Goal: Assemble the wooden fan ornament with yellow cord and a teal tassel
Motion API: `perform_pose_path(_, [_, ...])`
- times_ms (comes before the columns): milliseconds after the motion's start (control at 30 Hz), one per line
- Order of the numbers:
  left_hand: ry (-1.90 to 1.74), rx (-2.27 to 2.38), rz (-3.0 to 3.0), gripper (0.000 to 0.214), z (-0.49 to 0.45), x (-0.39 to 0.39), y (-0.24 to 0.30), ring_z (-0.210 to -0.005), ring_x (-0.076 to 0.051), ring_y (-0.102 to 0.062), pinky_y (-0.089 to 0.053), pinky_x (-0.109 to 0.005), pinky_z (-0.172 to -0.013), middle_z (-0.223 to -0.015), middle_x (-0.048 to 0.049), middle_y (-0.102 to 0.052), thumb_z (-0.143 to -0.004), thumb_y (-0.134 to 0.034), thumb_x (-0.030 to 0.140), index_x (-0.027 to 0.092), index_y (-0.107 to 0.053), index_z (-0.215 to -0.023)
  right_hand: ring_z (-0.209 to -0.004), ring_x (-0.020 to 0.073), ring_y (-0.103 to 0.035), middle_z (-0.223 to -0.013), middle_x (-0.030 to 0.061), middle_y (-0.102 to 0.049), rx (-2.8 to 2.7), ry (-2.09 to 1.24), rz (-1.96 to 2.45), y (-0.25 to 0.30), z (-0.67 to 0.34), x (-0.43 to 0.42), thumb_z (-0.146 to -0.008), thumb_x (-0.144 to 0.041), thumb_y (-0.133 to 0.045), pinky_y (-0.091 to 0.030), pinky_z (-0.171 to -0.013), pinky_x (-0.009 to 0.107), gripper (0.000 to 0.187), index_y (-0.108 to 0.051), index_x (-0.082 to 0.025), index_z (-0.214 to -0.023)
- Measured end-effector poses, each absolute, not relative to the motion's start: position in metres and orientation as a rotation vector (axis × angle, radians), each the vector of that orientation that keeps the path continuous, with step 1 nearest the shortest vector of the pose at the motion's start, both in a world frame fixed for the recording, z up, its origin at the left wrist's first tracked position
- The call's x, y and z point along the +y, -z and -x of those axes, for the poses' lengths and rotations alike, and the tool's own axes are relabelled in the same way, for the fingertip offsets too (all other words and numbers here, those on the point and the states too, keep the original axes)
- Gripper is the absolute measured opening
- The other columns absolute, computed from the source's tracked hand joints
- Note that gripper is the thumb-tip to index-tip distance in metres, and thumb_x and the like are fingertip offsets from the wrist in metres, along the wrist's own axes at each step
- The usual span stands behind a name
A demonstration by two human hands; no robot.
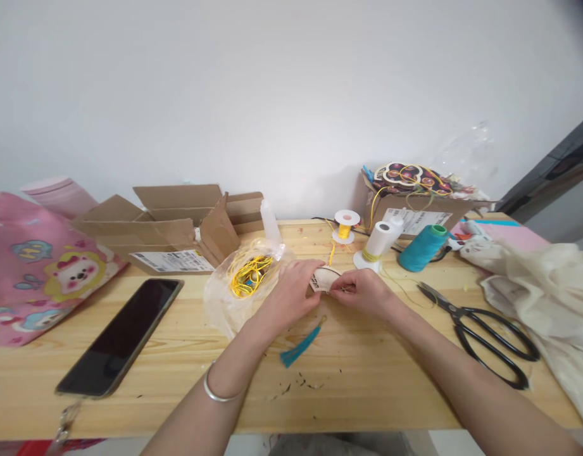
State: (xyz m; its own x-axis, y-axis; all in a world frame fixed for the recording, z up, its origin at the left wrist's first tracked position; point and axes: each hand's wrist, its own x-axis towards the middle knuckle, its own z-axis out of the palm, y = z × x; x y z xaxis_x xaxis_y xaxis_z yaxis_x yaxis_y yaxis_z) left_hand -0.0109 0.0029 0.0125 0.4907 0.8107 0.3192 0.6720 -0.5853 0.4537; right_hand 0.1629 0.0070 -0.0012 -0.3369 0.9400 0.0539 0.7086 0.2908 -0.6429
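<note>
My left hand (298, 288) grips the left end of a small pale wooden cutout piece (323, 279) with an openwork pattern. At its right edge, the fingers of my right hand (360, 290) are pinched together; whatever lies between them is too small to make out. A teal tassel (300, 346) with a thin loop lies on the table just below my hands. Beside my left hand rests a clear plastic bag (219, 309) holding a tangle of yellow cord (250, 275).
Behind stand a yellow thread spool (347, 226), a white spool (379, 244) and a teal thread cone (421, 247). Black scissors (483, 329) and cream cloth (542, 304) lie right. Cardboard boxes (177, 234), a phone (123, 335) and a pink bag (49, 266) are left.
</note>
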Motion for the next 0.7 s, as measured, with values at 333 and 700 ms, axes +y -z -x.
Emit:
perform_pose_path(333, [-0.761, 1.243, -2.465, 0.046, 0.0105, 0.0027, -0.0118, -0.104, -0.018, -0.044, -0.034, -0.035, -0.091, -0.111, -0.0045, -0.052, -0.068, -0.052, 0.014, 0.020, -0.042, -0.112, -0.055, 0.0120, -0.057, -0.065, 0.0011, -0.068, -2.150, -0.725, 1.437, 0.0059, -0.1649, 0.0080, -0.068, -0.021, -0.052, -0.040, -0.050, 0.020, 0.017, -0.069, -0.019, -0.070])
perform_pose_path(700, [-0.756, 1.243, -2.448, 0.047, 0.0106, 0.0027, -0.0113, -0.106, -0.020, -0.044, -0.033, -0.037, -0.092, -0.113, -0.0049, -0.051, -0.068, -0.051, 0.014, 0.021, -0.041, -0.113, -0.056, 0.0118, -0.055, -0.067, 0.0013, -0.067, -2.214, -0.613, 1.474, -0.0020, -0.1615, 0.0052, -0.068, -0.020, -0.052, -0.037, -0.050, 0.020, 0.017, -0.069, -0.021, -0.071])
